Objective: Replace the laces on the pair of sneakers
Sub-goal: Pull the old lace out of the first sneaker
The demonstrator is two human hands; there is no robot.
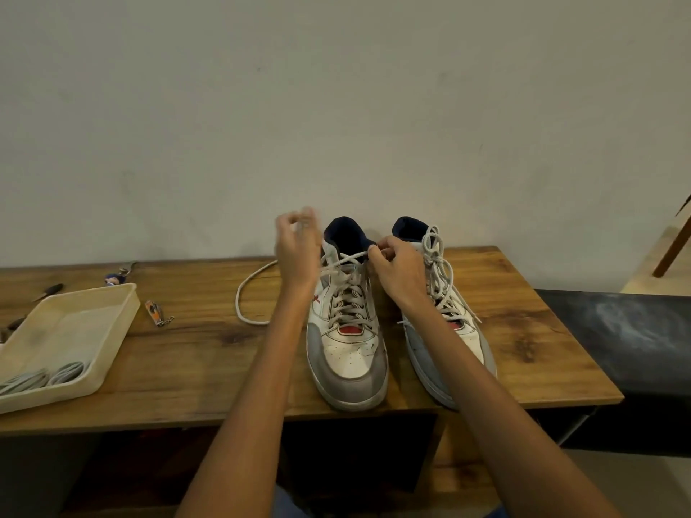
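Sneakers point(396, 323) sit by the tabletop's point(194, 353) front right edge, right hand point(400, 267) pinching the lace point(347, 257) at the top eyelets, left hand point(297, 248) blurry but apparently gripping its other end, so uneven pulling could probably leave one end short.

A plain, pale grey-white wall point(336, 106) fills most of what I see, faintly scuffed and evenly lit. Against it stands a wooden table point(194, 353) with a warm, knotted grain and a dark space beneath. To its right sits a black surface point(617, 330) smeared with pale marks. A brown wooden leg point(673, 244) slants over light flooring point(643, 271).
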